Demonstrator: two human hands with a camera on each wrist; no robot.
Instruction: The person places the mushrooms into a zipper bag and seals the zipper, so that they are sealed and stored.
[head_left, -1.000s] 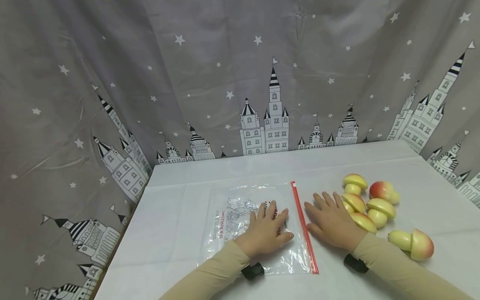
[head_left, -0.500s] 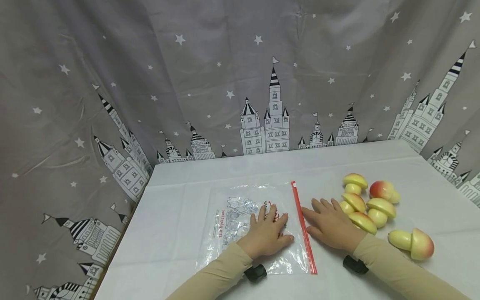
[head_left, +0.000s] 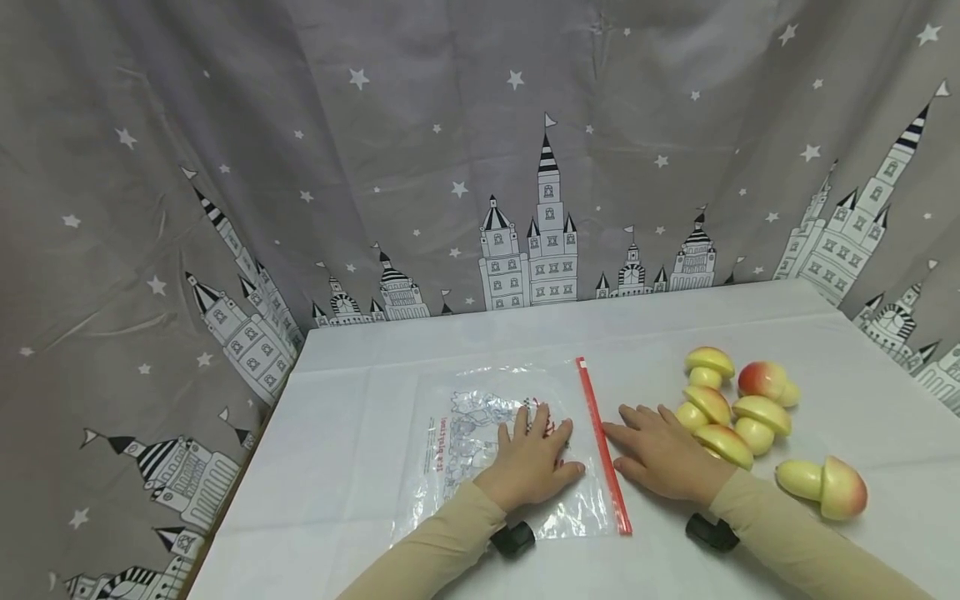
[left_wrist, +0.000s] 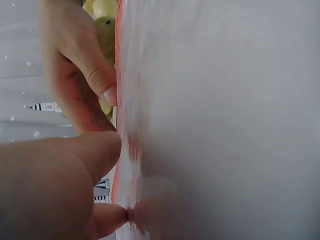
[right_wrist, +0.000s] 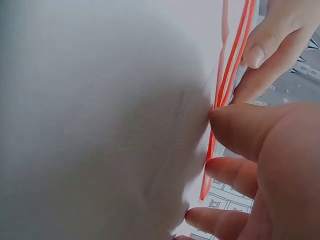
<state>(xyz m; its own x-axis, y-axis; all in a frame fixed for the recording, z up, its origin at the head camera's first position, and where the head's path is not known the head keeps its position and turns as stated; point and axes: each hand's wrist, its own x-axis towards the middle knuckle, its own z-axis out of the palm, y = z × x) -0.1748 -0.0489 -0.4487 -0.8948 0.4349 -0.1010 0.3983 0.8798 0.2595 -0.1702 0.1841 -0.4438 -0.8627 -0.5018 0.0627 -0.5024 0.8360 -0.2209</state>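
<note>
A clear zip bag (head_left: 438, 454) with printed drawings and red lettering lies flat on the white table. Its red zip strip (head_left: 592, 400) runs along the right side. My left hand (head_left: 525, 467) rests on the bag's printed middle, fingers spread and pointing away. Just right of the strip, my right hand (head_left: 663, 454) lies palm down, its index fingertip right at the strip. In the right wrist view, the right thumb and fingertips meet the surface along the red strip (right_wrist: 232, 60). The left wrist view shows the left thumb and a fingertip pressing down near the strip.
Several yellow toy mushrooms with reddish caps stand by the right hand, among them an upper one (head_left: 708, 367) and a red-capped one (head_left: 767, 382). Another mushroom (head_left: 828, 487) lies beside the right forearm. A grey castle-print curtain (head_left: 420, 150) hangs behind the table.
The bag has slid slightly away and to the left. My right hand's fingers have drawn back a little and come closer to the red strip. The left hand stays on the bag.
</note>
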